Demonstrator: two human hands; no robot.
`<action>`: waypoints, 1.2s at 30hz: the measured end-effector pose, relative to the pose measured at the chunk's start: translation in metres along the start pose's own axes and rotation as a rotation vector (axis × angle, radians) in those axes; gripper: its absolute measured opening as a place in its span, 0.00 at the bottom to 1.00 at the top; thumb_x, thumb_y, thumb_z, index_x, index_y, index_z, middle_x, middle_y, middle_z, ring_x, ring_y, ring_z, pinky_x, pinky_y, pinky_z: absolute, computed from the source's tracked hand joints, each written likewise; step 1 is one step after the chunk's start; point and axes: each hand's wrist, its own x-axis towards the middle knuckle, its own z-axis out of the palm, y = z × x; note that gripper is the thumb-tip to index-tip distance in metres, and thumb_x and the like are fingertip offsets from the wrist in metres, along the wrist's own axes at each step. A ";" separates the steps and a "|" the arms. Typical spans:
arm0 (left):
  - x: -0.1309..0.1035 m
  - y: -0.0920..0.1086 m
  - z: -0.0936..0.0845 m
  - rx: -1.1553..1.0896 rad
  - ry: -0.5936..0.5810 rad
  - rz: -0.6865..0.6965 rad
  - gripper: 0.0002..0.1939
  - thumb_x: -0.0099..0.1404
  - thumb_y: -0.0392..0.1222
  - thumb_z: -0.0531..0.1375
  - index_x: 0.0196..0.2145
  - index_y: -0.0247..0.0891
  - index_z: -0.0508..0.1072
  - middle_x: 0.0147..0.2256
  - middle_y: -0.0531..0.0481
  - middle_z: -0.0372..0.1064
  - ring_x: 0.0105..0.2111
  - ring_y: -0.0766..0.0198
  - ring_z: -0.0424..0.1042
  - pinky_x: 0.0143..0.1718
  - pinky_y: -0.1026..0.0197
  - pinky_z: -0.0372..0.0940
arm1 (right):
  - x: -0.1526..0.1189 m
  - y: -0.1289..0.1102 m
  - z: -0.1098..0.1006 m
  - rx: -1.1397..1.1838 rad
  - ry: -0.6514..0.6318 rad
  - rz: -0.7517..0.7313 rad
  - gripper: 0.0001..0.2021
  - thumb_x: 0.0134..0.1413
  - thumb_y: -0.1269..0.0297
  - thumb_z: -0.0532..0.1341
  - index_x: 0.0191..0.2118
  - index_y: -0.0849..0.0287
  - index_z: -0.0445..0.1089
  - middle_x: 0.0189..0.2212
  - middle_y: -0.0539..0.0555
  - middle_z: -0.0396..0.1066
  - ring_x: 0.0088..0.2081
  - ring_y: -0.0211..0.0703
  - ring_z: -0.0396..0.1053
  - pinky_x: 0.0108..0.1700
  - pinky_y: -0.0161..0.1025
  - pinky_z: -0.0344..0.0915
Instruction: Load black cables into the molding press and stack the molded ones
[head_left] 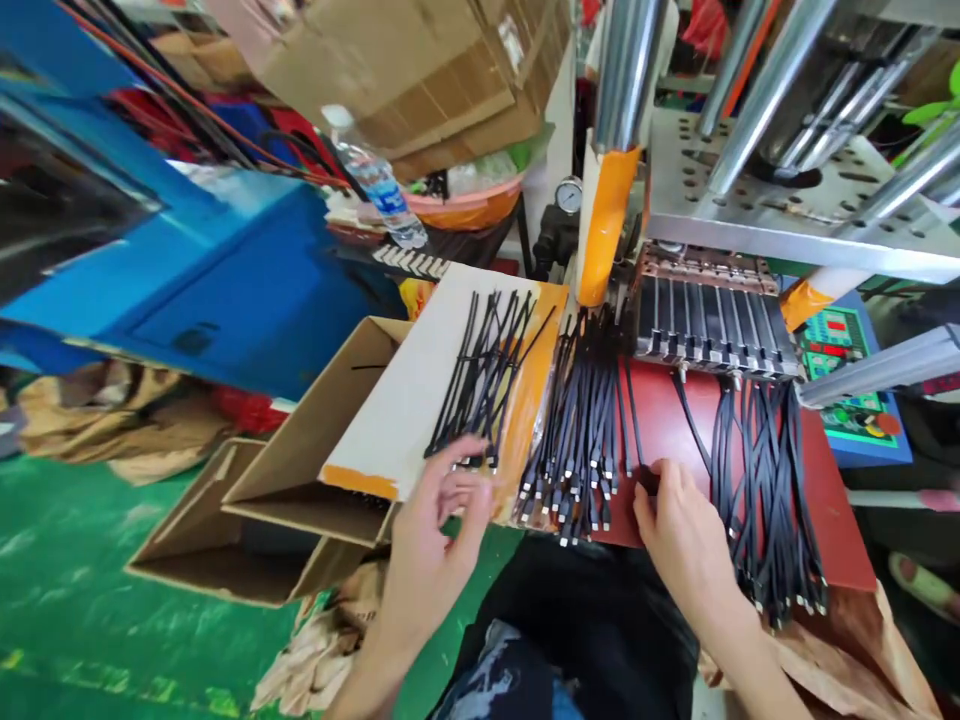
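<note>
My left hand [446, 520] is at the near end of a group of black cables [480, 380] lying on a white board [401, 400]. Its fingers are bent and the thumb stands apart, with nothing visibly gripped. Over the red work surface [667, 400], my right hand [686, 525] has its thumb and fingers closed about the dark end of a black cable [634, 415]. Between the hands lies a thick bundle of black cables [577, 430] with metal plug tips towards me. Another bundle [769, 490] hangs over the near edge, right of my right hand.
A metal mould block [712, 320] sits under the press plate [795, 190], between steel columns [630, 80]. A control panel [844, 350] stands at right. Open cardboard boxes [315, 430] are at left, near a blue cabinet [255, 270]. A water bottle [379, 185] stands behind the board.
</note>
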 end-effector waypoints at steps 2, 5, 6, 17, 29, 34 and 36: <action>-0.006 0.010 0.014 -0.061 -0.308 -0.016 0.19 0.77 0.54 0.60 0.57 0.42 0.75 0.49 0.42 0.79 0.46 0.52 0.81 0.52 0.50 0.76 | -0.001 -0.003 0.006 -0.027 -0.010 0.058 0.09 0.72 0.65 0.51 0.39 0.55 0.66 0.33 0.61 0.75 0.31 0.55 0.75 0.32 0.46 0.63; -0.015 0.014 0.045 -0.242 -0.838 -0.226 0.24 0.75 0.56 0.63 0.63 0.44 0.72 0.56 0.40 0.78 0.54 0.50 0.80 0.61 0.46 0.72 | -0.001 0.000 -0.001 0.081 -0.024 0.107 0.08 0.71 0.64 0.54 0.37 0.55 0.65 0.31 0.59 0.76 0.30 0.52 0.75 0.33 0.44 0.62; -0.017 0.014 0.057 -0.326 -0.946 -0.309 0.30 0.73 0.56 0.66 0.67 0.45 0.69 0.61 0.38 0.75 0.59 0.48 0.77 0.64 0.45 0.69 | -0.006 0.004 -0.008 0.159 -0.041 0.111 0.08 0.70 0.63 0.55 0.36 0.55 0.66 0.31 0.58 0.76 0.31 0.51 0.75 0.34 0.43 0.62; -0.003 0.025 0.153 -0.646 -0.816 -0.357 0.24 0.71 0.62 0.65 0.39 0.34 0.77 0.22 0.53 0.73 0.22 0.67 0.72 0.31 0.64 0.69 | -0.065 0.036 -0.038 -0.022 -0.066 0.379 0.12 0.71 0.53 0.61 0.42 0.58 0.70 0.34 0.55 0.76 0.29 0.46 0.73 0.30 0.38 0.55; 0.000 0.023 0.152 -0.248 -0.886 -0.202 0.28 0.75 0.62 0.58 0.44 0.30 0.78 0.41 0.35 0.84 0.39 0.51 0.86 0.45 0.54 0.79 | -0.070 0.052 -0.035 0.046 0.065 0.272 0.18 0.76 0.48 0.54 0.41 0.57 0.69 0.34 0.55 0.77 0.32 0.47 0.76 0.33 0.39 0.59; -0.005 0.026 0.134 -0.118 -0.867 -0.124 0.23 0.79 0.57 0.55 0.43 0.34 0.79 0.41 0.39 0.84 0.42 0.53 0.85 0.46 0.58 0.78 | -0.095 0.020 -0.018 0.390 -0.228 0.311 0.19 0.72 0.45 0.59 0.36 0.55 0.71 0.23 0.49 0.71 0.25 0.45 0.71 0.31 0.39 0.57; -0.006 0.026 0.124 0.013 -0.878 -0.093 0.22 0.80 0.55 0.54 0.43 0.36 0.80 0.41 0.40 0.85 0.42 0.53 0.86 0.45 0.58 0.77 | -0.103 0.011 -0.001 0.532 -0.225 0.326 0.18 0.72 0.47 0.58 0.37 0.56 0.71 0.26 0.50 0.73 0.27 0.44 0.72 0.31 0.38 0.60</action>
